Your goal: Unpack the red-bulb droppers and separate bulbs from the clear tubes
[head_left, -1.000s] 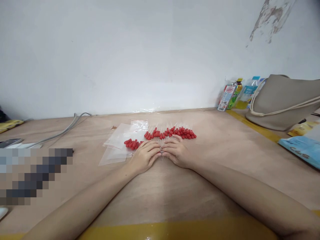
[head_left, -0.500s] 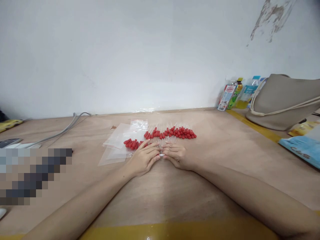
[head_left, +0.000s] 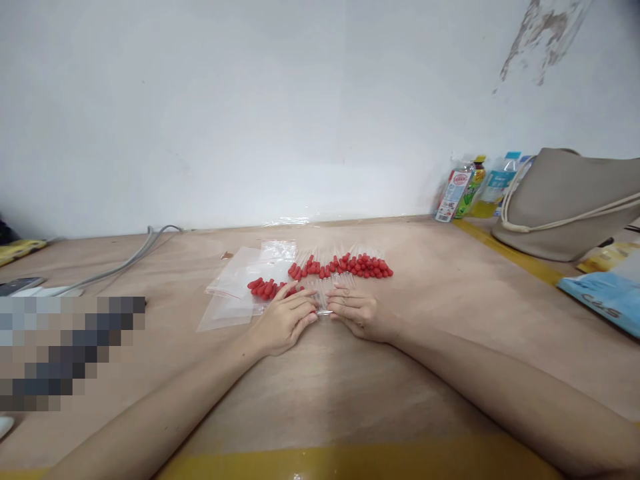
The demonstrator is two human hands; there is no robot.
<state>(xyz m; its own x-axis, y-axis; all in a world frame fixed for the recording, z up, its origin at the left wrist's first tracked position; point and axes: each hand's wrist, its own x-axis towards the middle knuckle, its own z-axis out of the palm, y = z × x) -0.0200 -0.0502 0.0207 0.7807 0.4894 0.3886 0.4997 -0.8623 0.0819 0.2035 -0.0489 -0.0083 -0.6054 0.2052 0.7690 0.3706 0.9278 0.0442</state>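
Observation:
Between my left hand (head_left: 287, 320) and my right hand (head_left: 357, 313) lies a thin clear dropper tube (head_left: 324, 313), held level by its ends. A bit of red shows at my left fingertips, most likely its rubber bulb. Both hands pinch with thumb and fingers; the fingers hide the tube's ends. Just behind them is a row of loose clear tubes (head_left: 345, 279). Red rubber bulbs (head_left: 265, 289) lie in a heap beside my left hand. Farther back, finished-looking droppers with red bulbs (head_left: 367, 265) lie in a row, tubes toward the wall.
Clear zip bags (head_left: 227, 310) lie flat at the left of the bulbs. A grey cable (head_left: 120, 267) runs over the left of the table. Drink bottles (head_left: 493, 190), a grey bag (head_left: 565, 203) and a blue packet (head_left: 600, 300) stand or lie at the right.
My hands have drawn slightly apart, the left toward the left and the right toward the right. More of the clear tube shows between them. The loose pieces on the table have not moved.

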